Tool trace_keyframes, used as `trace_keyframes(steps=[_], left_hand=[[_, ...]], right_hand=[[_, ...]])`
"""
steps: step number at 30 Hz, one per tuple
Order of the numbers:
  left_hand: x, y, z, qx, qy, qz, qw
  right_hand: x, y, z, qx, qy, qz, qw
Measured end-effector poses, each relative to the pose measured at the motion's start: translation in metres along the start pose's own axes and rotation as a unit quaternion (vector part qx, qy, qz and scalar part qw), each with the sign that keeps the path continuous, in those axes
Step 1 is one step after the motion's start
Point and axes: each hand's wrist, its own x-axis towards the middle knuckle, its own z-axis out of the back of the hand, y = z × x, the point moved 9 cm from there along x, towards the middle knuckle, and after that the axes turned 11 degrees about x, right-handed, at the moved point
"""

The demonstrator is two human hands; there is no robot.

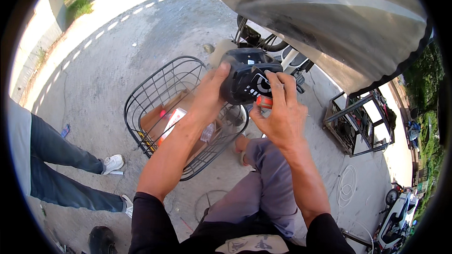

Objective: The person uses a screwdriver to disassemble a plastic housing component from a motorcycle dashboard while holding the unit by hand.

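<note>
In front of me is a black plastic housing with a rounded edge; its exact kind is not clear. My left hand grips its left side, with the thumb on top. On the side facing me is a black panel with white markings. My right hand has its fingers bent over the panel's right edge. Between its thumb and fingers sits a small red-orange piece, mostly hidden. Below my left forearm, a black wire basket holds an open cardboard box with a white-and-red packet inside.
A grey cover hangs at the upper right over cables and a handlebar. A metal-framed rack and a coil of white hose lie to the right. A person's legs stand at left. A scooter is parked lower right.
</note>
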Motion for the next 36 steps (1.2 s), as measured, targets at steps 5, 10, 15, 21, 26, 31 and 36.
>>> trace_keyframes(steps=[5,10,15,21,26,31,36], left_hand=[[0.0,0.0,0.001,-0.011,-0.004,-0.01,1.0],[0.0,-0.004,0.003,-0.003,-0.008,-0.014,1.0],[0.004,0.008,0.011,0.031,-0.017,0.013,0.999],[0.001,0.003,0.005,0.039,-0.015,0.002,0.999],[-0.001,0.004,0.008,0.051,-0.044,0.016,0.998],[-0.005,-0.001,0.006,0.038,-0.047,0.009,0.998],[-0.007,-0.004,0.0,0.013,-0.036,0.013,0.999]], right_hand=[[0.012,0.008,0.008,-0.004,0.017,0.037,0.999],[0.009,0.003,0.001,0.006,0.079,0.054,0.995],[0.0,-0.005,-0.005,0.02,0.097,0.067,0.993],[0.001,-0.003,0.0,0.016,0.066,0.11,0.992],[0.002,-0.004,-0.001,0.006,0.073,0.131,0.989],[-0.003,-0.007,-0.003,0.015,0.064,0.118,0.991],[-0.009,-0.012,-0.008,0.019,0.061,0.125,0.99]])
